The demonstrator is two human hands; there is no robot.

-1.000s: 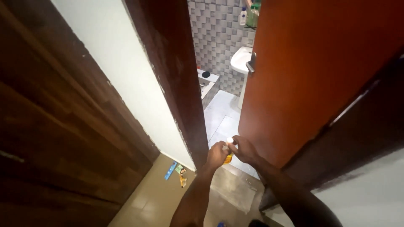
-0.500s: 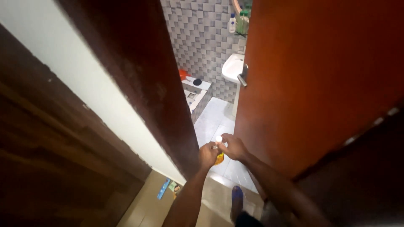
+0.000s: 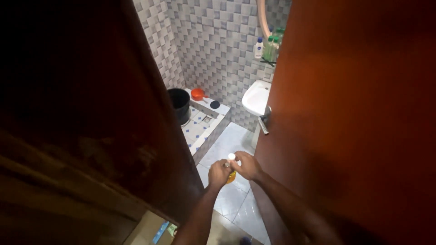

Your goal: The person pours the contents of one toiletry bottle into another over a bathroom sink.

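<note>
Most of the yellow bottle [image 3: 231,176] at lower centre is covered by the left hand [image 3: 220,173] and the right hand [image 3: 245,165]; only its white cap and a strip of yellow are shown. Both forearms are cut off by the bottom edge. The sink [image 3: 257,97] is partly hidden behind the orange door [image 3: 359,118]. The bottles [image 3: 268,47] on the shelf at upper centre are too small to be told apart. The left of the frame is lost in dark blur.

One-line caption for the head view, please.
Left hand grips a small yellow bottle while right hand pinches its white cap at a tiled bathroom doorway.
</note>
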